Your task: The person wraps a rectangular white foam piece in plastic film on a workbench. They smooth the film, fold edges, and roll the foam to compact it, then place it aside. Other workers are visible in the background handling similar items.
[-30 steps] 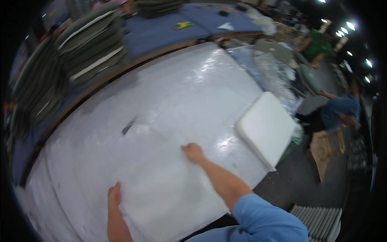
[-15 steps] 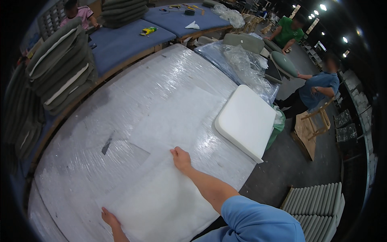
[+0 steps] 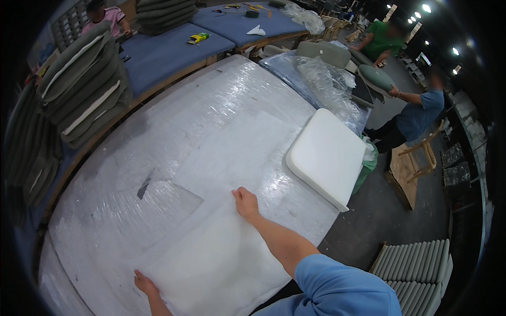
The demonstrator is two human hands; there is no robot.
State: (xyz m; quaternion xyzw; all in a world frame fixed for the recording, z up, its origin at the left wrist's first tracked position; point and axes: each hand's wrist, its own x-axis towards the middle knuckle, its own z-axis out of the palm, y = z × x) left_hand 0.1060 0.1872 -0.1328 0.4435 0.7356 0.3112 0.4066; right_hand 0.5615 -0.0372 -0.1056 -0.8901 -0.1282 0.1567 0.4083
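Note:
A soft white sheet of batting [image 3: 211, 263] lies in front of me on the plastic-wrapped table [image 3: 116, 163], with its near part running out of view. My right hand [image 3: 246, 204] pinches its far right corner, fingers closed. At the left edge of the sheet my left hand [image 3: 145, 284] also grips it, thumb uppermost; its lower fingers are partly hidden. Beyond my right hand, a second thin white sheet [image 3: 237, 145] rests flat on the plastic. A thick white foam cushion [image 3: 328, 158] with rounded corners sits at the table's right edge.
Blue-topped benches [image 3: 168, 52] run along the far left, bearing stacks of grey cushions [image 3: 89, 89]. Crumpled clear plastic [image 3: 327, 84] lies beyond the foam. Co-workers stand at the back; one in blue [image 3: 421, 113] holds a green-grey cushion [image 3: 375, 77]. Ribbed grey pads [image 3: 414, 263] are at lower right.
My right hand has moved slightly, still pinching the batting's corner. The view has shifted a little. The co-worker in blue has raised an arm with the green-grey cushion.

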